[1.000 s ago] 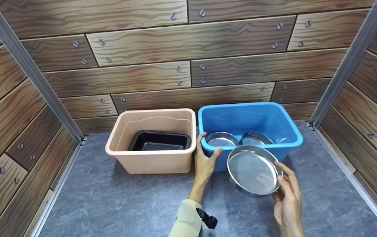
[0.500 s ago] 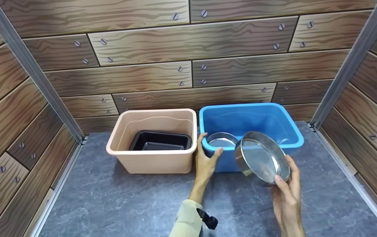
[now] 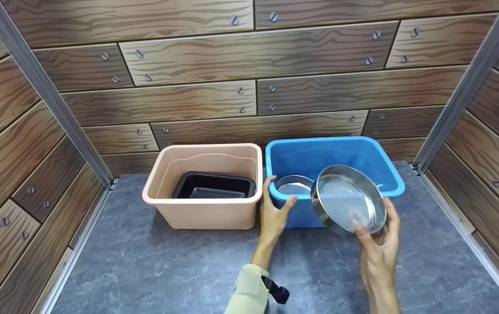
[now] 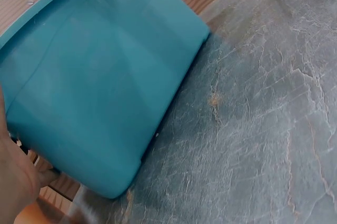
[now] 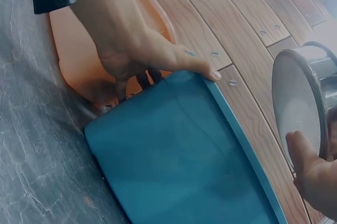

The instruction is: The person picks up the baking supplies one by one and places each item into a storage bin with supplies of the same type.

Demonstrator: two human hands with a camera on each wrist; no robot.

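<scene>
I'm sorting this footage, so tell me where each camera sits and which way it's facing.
Head: worn on the head, looking forward and down at the blue tub, beige tub, both forearms and hands.
Left wrist: on the left wrist, facing the blue tub's outer wall and the grey tabletop; the left hand shows at the edge.
Right wrist: on the right wrist, facing the left hand gripping the tub's rim; right fingers hold the metal pan.
All three views share the blue tub.

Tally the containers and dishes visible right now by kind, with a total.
Plastic tubs: 2, a beige tub and a blue tub
Round metal pans: 2, one held by the right hand, one inside the blue tub
Black trays: 1, in the beige tub
Total: 5
</scene>
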